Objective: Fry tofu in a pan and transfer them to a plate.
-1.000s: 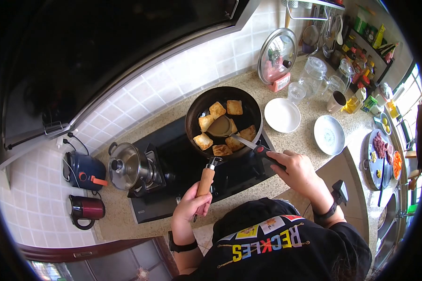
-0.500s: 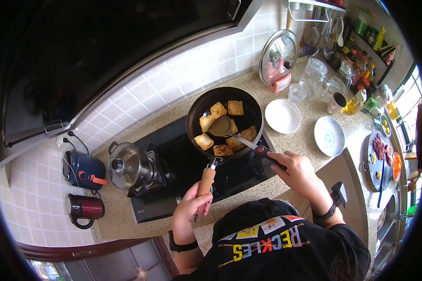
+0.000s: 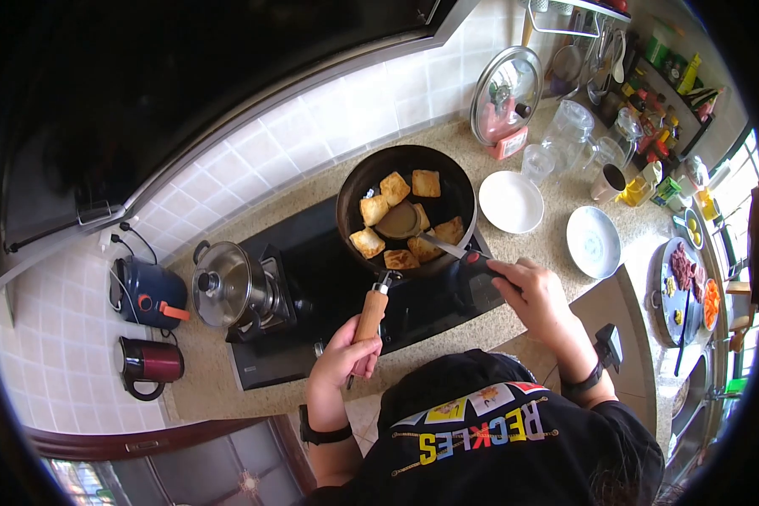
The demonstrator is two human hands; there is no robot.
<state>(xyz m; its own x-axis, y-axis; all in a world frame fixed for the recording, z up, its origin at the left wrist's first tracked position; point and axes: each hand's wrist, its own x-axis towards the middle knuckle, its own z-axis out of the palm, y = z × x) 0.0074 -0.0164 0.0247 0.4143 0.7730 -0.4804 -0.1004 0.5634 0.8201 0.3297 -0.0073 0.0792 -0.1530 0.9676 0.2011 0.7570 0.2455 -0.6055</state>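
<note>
A dark frying pan (image 3: pixel 453 187) sits on the stove, with several golden-brown fried tofu-like pieces (image 3: pixel 426 183) spread around its base. My left hand (image 3: pixel 343 352) is closed around the pan's wooden handle (image 3: pixel 371 310). In my right hand (image 3: pixel 535 297) is the dark handle of a ladle (image 3: pixel 398 221), gripped near its end. The ladle's bowl rests low among the browned pieces near the pan's middle. Whether the bowl holds anything is hard to make out.
A lidded steel pot (image 3: pixel 228 287) stands on the left burner of the black stove (image 3: pixel 312 316). Right of the pan are a white plate (image 3: pixel 512 202) and a pale patterned plate (image 3: pixel 593 243). A glass lid (image 3: pixel 506 94) leans at the wall; a cutting board (image 3: pixel 670 312) holds meat.
The ladle's bowl has shifted slightly within the pan, and its handle slants differently. My right hand has moved slightly lower and to the right. My left hand keeps its grip. The view has shifted a little.
</note>
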